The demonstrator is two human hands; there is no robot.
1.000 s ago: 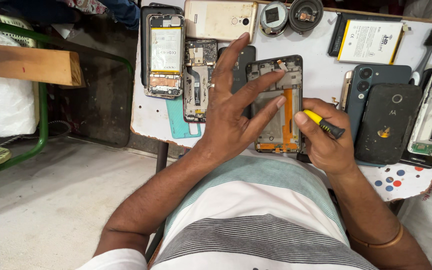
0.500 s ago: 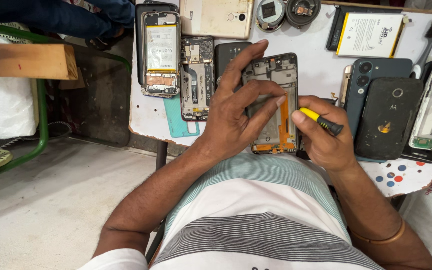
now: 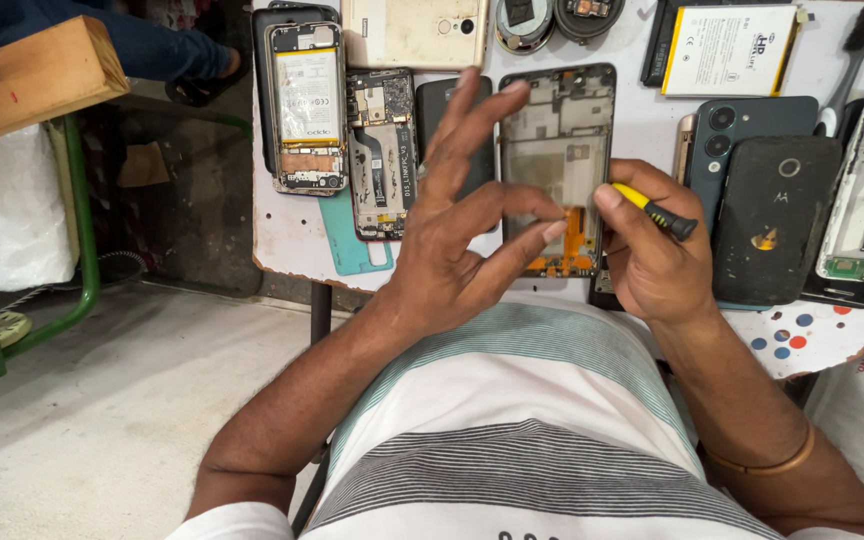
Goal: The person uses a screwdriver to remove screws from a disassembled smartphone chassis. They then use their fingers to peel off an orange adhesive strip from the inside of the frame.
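Head view is showing a person working over an opened black smartphone frame with bare circuitry and an orange flex strip (image 3: 558,170), lying flat on the white-topped bench (image 3: 287,235) among other dismantled handsets. The left hand (image 3: 467,225) is hovering open above it, fingers spread, thumb and forefinger nearly pinching. The right hand (image 3: 652,250) is gripping a small yellow-and-black screwdriver (image 3: 654,211), its tip hidden. They seem to be loosening parts near the lower end; the next move looks to call for a steady tip and a careful lift. The frame's long axis is running away from the person, orange end nearest.
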